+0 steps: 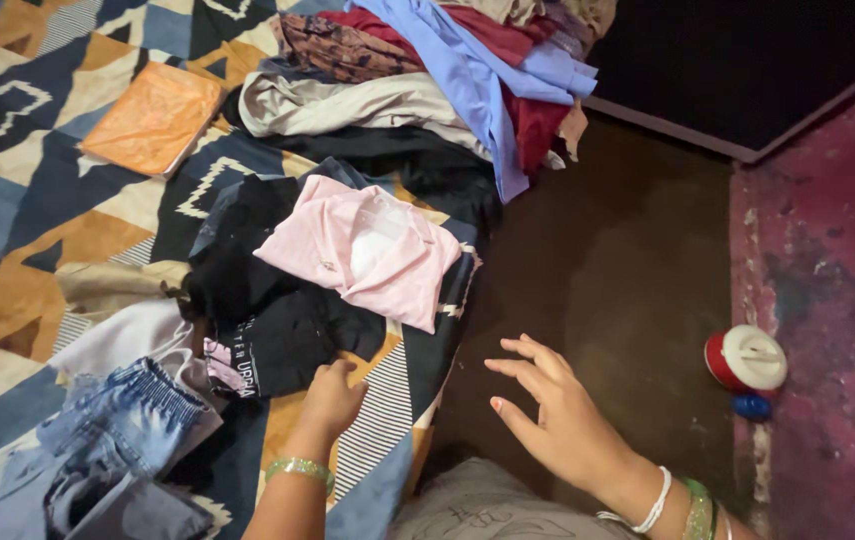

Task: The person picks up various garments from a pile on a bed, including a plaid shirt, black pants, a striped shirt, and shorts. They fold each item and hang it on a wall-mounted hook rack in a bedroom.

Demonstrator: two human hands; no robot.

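My left hand [332,395] presses, fingers curled, on the black garment [292,335] below the folded pink shirt [367,250] — right hand [552,410] hovers open, empty — sorting laundry; next, a firm pinch.

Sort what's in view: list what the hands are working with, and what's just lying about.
In hand:
left hand on the black garment
folded pink shirt
denim piece
right hand, open over the floor

Lying about:
red and white container
orange packet
heap of clothes
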